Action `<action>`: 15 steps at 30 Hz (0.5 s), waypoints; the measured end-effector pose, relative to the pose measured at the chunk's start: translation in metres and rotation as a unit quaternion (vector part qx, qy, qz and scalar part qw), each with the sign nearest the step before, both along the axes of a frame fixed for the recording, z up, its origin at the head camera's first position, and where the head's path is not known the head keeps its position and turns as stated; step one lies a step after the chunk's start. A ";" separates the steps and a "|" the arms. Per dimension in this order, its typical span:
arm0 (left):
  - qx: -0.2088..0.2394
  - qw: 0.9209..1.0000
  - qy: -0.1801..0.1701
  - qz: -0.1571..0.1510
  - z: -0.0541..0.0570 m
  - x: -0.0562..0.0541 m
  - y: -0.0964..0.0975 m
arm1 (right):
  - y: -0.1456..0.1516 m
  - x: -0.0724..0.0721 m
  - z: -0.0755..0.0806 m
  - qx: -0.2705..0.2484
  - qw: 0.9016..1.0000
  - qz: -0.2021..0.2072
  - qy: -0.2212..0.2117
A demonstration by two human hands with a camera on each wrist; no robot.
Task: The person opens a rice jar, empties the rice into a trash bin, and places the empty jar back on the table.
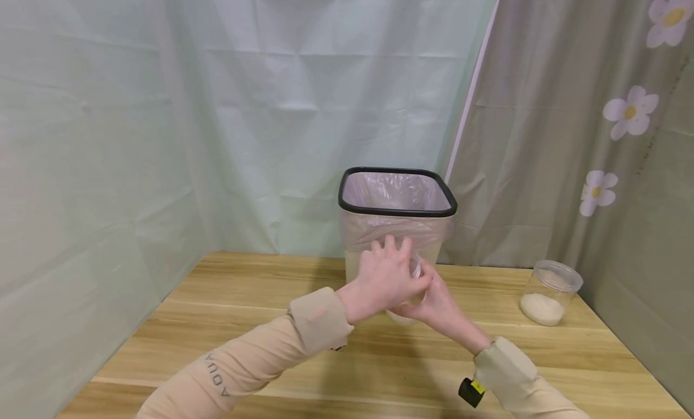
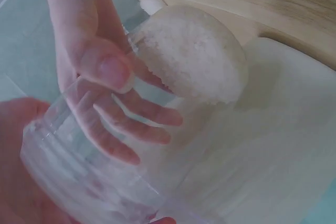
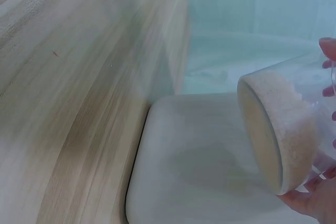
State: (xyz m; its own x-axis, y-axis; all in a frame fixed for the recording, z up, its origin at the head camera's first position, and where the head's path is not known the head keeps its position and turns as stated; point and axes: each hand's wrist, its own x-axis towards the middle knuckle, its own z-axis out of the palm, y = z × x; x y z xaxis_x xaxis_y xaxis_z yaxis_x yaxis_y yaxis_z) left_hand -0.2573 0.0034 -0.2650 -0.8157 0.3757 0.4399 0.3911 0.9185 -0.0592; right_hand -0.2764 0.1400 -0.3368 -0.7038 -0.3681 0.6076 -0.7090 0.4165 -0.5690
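A clear lidded jar (image 2: 194, 56) with white grains in its lower part is held off the table by both hands, in front of a bin. My left hand (image 1: 385, 274) grips the lid end from above, its fingers spread over the top. From the right, my right hand (image 1: 441, 304) curls round the jar's side; its thumb and fingers (image 2: 142, 106) show on and through the clear wall in the left wrist view. In the right wrist view the jar (image 3: 283, 124) appears tilted, grains against its base, with part of a hand (image 3: 312, 200) at the edge.
Right behind the hands stands a pale bin with a black rim (image 1: 398, 213) and a translucent liner (image 1: 390, 193). A second clear jar (image 1: 542, 307) of white grains stands near the right edge of the wooden table (image 1: 244, 298). Curtains (image 1: 325, 106) hang behind and at the sides.
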 end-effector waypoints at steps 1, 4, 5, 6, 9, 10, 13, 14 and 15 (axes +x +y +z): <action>-0.008 1.000 -0.007 0.000 0.001 0.000 -0.001 | 0.002 -0.003 -0.004 -0.001 1.000 0.004 -0.002; -0.028 0.999 -0.021 -0.016 0.002 0.000 -0.007 | 0.004 -0.002 -0.004 -0.010 1.000 0.016 -0.022; -0.034 0.999 -0.019 -0.028 0.002 0.000 -0.009 | 0.005 -0.001 -0.004 -0.013 0.999 0.018 -0.034; -0.041 0.998 -0.015 -0.046 0.003 -0.001 -0.011 | 0.006 -0.001 -0.004 -0.014 0.999 0.016 -0.044; -0.069 0.988 0.010 -0.139 0.005 -0.007 -0.020 | 0.009 -0.002 -0.003 -0.021 0.997 0.022 -0.067; -0.082 0.981 0.018 -0.177 0.006 -0.010 -0.023 | 0.010 -0.002 -0.003 -0.016 0.998 0.019 -0.066; -0.120 0.948 0.040 -0.291 0.009 -0.019 -0.030 | 0.012 -0.001 -0.002 -0.002 0.998 0.012 -0.059; -0.129 0.937 0.046 -0.322 0.010 -0.021 -0.032 | 0.012 -0.002 -0.003 0.005 0.999 0.004 -0.051; -0.136 0.927 0.055 -0.345 0.011 -0.024 -0.034 | 0.012 -0.001 -0.002 0.013 0.999 -0.001 -0.045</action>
